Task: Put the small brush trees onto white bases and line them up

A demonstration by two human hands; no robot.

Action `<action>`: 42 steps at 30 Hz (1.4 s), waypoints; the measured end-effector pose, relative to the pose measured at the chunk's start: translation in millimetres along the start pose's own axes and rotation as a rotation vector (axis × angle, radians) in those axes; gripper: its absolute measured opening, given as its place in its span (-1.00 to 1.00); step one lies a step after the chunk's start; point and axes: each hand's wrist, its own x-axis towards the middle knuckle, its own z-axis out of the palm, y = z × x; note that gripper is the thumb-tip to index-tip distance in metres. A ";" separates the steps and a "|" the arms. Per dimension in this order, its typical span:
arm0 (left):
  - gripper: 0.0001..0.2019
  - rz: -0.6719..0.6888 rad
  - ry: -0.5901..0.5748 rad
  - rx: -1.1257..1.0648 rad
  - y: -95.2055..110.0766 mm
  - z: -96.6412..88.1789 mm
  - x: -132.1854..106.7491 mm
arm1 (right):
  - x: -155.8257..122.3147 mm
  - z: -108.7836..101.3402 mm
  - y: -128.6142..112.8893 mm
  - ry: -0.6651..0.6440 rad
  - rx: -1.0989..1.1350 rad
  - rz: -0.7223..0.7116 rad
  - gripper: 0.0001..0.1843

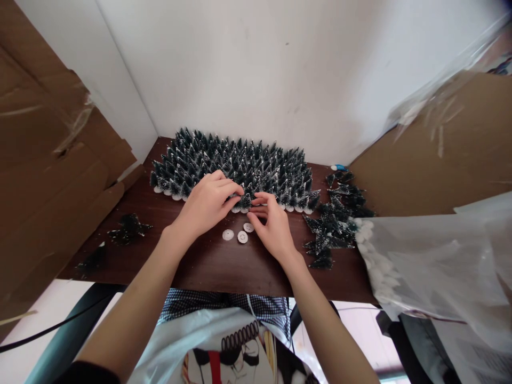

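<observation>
Miniature pine trees (pixel 236 157) with dark green, white-tipped bristles and round white bases stand in close rows against the wall. At the front of the block, one miniature tree (pixel 245 202) stands upright between my hands. My left hand (pixel 212 200) has its thumb and index finger pinched at the left side of this tree. On its right side my right hand (pixel 272 221) is open, fingers curved and thumb apart. Just below my hands lie three white discs, a left disc (pixel 228 234), a front disc (pixel 242 237) and a back disc (pixel 248 228).
A pile of loose trees (pixel 334 226) lies right of my hands. Two more, a larger one (pixel 129 228) and a smaller one (pixel 93 258), are at the left. Cardboard (pixel 48 133) borders the left side. A clear plastic bag (pixel 432 261) with white pieces overlaps the table's (pixel 200 266) right edge.
</observation>
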 end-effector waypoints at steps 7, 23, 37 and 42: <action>-0.86 -0.005 0.017 0.006 -0.9 2.2 -0.9 | -0.2 -0.5 -1.6 -0.002 0.001 -0.001 -0.63; -0.88 -0.037 0.021 -0.027 -0.7 6.3 -1.8 | -0.9 -1.1 -4.3 0.018 -0.005 -0.040 -0.65; -0.89 -0.030 0.027 -0.030 -1.0 6.2 -2.0 | -0.1 -3.8 -4.5 -0.072 -0.195 -0.211 -0.62; -0.88 -0.030 0.018 -0.033 -0.2 5.8 -1.6 | -0.1 -3.5 -2.2 -0.046 -0.227 -0.257 -0.55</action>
